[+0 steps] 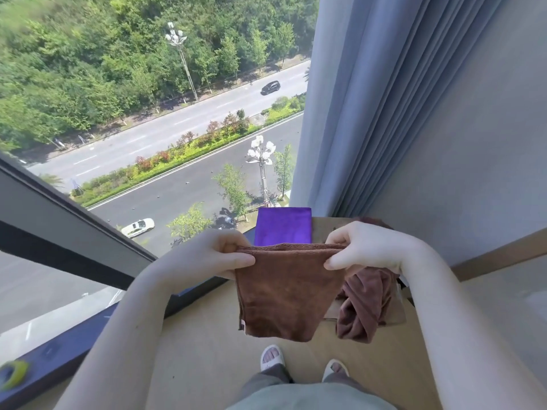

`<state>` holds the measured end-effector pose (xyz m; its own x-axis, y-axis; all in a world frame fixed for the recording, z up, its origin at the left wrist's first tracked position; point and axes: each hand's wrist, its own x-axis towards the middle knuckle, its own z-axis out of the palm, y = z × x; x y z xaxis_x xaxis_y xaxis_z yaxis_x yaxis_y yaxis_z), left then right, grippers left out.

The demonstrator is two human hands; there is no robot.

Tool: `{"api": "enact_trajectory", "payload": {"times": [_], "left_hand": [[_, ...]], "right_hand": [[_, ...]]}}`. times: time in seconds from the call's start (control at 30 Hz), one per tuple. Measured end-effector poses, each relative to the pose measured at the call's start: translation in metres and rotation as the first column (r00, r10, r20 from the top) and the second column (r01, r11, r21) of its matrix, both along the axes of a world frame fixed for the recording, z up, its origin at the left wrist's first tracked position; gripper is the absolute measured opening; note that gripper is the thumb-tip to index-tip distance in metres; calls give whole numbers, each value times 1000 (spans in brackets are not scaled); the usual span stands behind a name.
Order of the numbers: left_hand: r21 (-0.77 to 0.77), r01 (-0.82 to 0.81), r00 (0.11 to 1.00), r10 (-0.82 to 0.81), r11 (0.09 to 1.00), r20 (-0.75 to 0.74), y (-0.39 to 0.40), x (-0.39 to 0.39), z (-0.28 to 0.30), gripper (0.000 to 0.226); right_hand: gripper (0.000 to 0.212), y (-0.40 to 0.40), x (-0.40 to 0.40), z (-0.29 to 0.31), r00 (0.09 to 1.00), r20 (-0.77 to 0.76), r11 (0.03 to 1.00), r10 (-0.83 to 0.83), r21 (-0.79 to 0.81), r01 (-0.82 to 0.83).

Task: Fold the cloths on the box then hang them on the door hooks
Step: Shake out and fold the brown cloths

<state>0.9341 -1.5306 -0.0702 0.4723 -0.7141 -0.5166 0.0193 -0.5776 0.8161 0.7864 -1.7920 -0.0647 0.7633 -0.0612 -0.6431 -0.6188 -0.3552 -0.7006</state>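
A person standing at a high window holds a brown cloth [278, 288] up in front of the body, both forearms raised and angled inward. The left hand [220, 255] pinches the cloth's upper left corner between thumb and curled fingers; the right hand [359, 250] pinches the upper right corner the same way. The top edge runs level from hand to hand, doubled over, and the cloth hangs downward from it, tapering toward its lower edge. A small pale tag shows at the lower left corner; nothing on it can be read.

Just beyond the hands, a folded purple cloth [282, 226] lies flat on a cardboard box [322, 229]. Below the right hand, a crumpled maroon cloth [364, 306] drapes over the box's near edge. To the right of the hands hangs a grey curtain [370, 99].
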Motion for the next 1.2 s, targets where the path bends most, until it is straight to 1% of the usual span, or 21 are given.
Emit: {"api": "enact_trajectory", "payload": {"times": [0.13, 0.3, 0.37, 0.47, 0.57, 0.8, 0.93, 1.03, 1.1, 1.2], "left_hand": [[14, 1, 1000, -1, 1000, 1, -1, 10, -14, 9], [-3, -24, 999, 24, 1000, 39, -17, 26, -27, 8], [-17, -57, 997, 58, 998, 45, -25, 33, -31, 9], [-54, -96, 993, 99, 994, 60, -42, 50, -45, 10], [-54, -135, 985, 140, 989, 100, -59, 68, -62, 10], [-41, -240, 957, 244, 970, 158, -88, 91, -97, 6], [13, -283, 939, 275, 959, 207, -101, 107, -119, 6], [73, -284, 929, 255, 956, 267, -114, 123, -140, 7], [126, -273, 922, 222, 954, 317, -124, 132, -157, 9], [204, -250, 916, 163, 947, 365, -140, 146, -187, 14]], "right_hand": [[3, 0, 6, -15, 998, 19, 997, -64, -28, 65], [4, -4, 16, -36, 972, 114, 973, -205, -88, 215], [2, -6, 21, -43, 943, 163, 949, -290, -80, 306], [11, -13, 33, -60, 870, 244, 891, -429, -42, 452], [13, -21, 48, -77, 811, 272, 843, -518, 3, 538], [17, -44, 82, -119, 795, 247, 821, -554, 10, 570], [9, -57, 110, -147, 806, 246, 825, -538, -44, 564], [8, -65, 131, -170, 823, 214, 829, -526, -85, 552], [10, -70, 145, -187, 825, 182, 824, -535, -104, 558], [16, -80, 161, -216, 844, 140, 815, -518, -216, 537]]}}
